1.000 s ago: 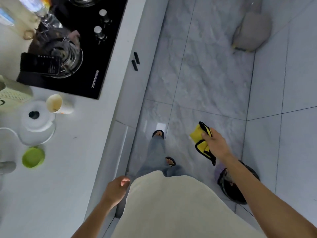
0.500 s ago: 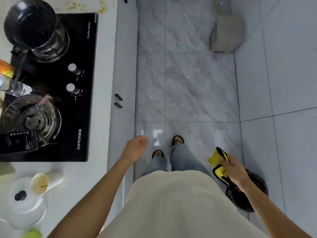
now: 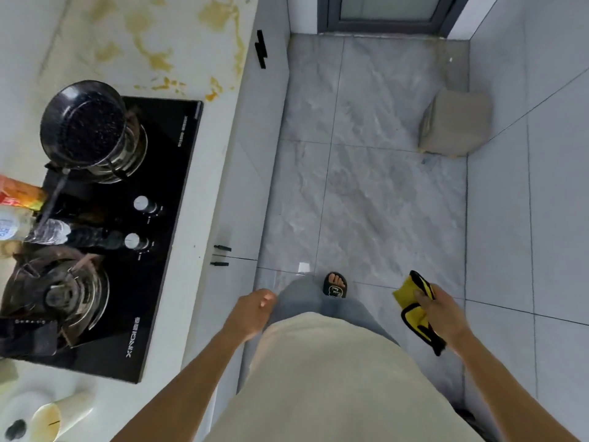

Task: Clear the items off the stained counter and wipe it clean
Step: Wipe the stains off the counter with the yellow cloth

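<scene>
A yellow cloth (image 3: 414, 309) is gripped in the right hand (image 3: 441, 311), fingers curled round it, held over the floor (image 3: 376, 186) well apart from the counter (image 3: 204, 173). The left hand (image 3: 251, 309) is held beside the counter front, fingers loosely curled, nothing held. Yellow-brown stains (image 3: 153, 49) are seen on the counter beyond the hob (image 3: 159, 244). A black pot (image 3: 84, 122) is set on the far burner. A cup (image 3: 55, 416) lies tipped on the counter at the near end. A bottle (image 3: 35, 231) lies at the hob's left edge.
</scene>
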The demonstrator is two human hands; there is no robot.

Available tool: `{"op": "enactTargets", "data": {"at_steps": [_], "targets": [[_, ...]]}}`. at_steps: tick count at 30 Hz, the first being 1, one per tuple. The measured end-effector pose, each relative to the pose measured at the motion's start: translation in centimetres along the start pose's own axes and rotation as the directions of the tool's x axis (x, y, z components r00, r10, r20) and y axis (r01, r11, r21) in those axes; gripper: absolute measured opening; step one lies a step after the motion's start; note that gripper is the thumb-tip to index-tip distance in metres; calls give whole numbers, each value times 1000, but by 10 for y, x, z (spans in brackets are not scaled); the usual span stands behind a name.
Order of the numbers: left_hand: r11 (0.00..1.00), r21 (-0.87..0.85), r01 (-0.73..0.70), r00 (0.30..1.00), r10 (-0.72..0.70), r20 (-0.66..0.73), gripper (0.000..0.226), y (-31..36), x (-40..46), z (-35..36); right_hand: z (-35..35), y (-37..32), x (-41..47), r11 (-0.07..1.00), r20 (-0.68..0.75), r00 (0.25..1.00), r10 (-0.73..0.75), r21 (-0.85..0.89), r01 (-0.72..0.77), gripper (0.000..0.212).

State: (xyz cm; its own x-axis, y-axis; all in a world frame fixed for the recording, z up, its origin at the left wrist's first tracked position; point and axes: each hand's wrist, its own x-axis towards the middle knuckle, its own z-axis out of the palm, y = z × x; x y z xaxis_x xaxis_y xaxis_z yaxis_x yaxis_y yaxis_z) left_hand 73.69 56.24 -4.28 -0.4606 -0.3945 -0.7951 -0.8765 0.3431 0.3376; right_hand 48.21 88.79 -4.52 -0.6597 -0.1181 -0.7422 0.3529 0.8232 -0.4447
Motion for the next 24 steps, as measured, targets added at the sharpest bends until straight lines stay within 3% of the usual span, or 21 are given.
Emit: {"op": "enactTargets", "data": {"at_steps": [7, 12, 24], "targets": [[981, -33, 191, 981, -190, 34, 28, -7, 12, -15, -17, -145, 65, 983, 70, 983, -170, -58, 174, 8], [976, -56, 211, 977, -208, 52, 30, 17, 53, -51, -18, -219, 107, 964, 93, 968, -234, -106, 244, 17], [955, -255, 152, 985, -168, -41, 43, 149, 195, -201, -50, -280, 168, 964, 102, 990, -99, -236, 121, 11]]}}
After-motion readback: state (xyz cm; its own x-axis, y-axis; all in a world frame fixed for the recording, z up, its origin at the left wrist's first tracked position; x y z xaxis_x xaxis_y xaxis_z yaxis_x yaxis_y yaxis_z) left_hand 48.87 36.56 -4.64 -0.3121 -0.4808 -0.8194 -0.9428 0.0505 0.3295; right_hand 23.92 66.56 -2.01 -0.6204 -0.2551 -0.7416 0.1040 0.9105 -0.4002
